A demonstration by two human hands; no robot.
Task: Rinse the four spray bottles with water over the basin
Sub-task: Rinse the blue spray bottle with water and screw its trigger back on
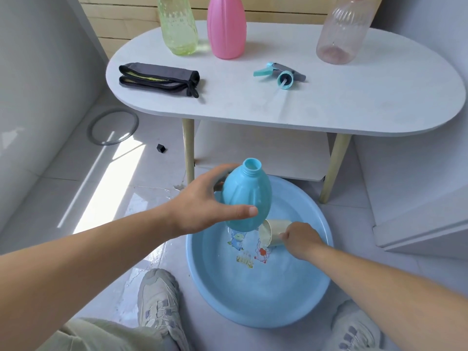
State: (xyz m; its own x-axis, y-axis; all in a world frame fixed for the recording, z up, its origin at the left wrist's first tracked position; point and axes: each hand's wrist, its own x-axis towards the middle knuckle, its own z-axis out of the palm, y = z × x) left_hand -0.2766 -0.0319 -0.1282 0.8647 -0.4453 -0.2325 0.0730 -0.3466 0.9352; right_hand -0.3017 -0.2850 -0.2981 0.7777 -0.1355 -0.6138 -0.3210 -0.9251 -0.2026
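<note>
My left hand (202,203) grips an uncapped blue spray bottle (249,196) upright above the far rim of a blue basin (202,282) that holds water on the floor. My right hand (301,239) holds a beige cup (274,233) tipped on its side low in the basin, just below the bottle. Three more bottles stand at the back of the white oval table (329,107): a green clear bottle (178,26), a pink bottle (226,26) and a pale pink clear bottle (342,34). A teal and grey spray head (281,76) lies on the table.
A folded grey cloth (159,78) lies on the table's left part. A round lid (112,127) and a small black cap (161,148) lie on the tiled floor at left. My shoes (159,307) flank the basin. The table's wooden legs (188,150) stand right behind it.
</note>
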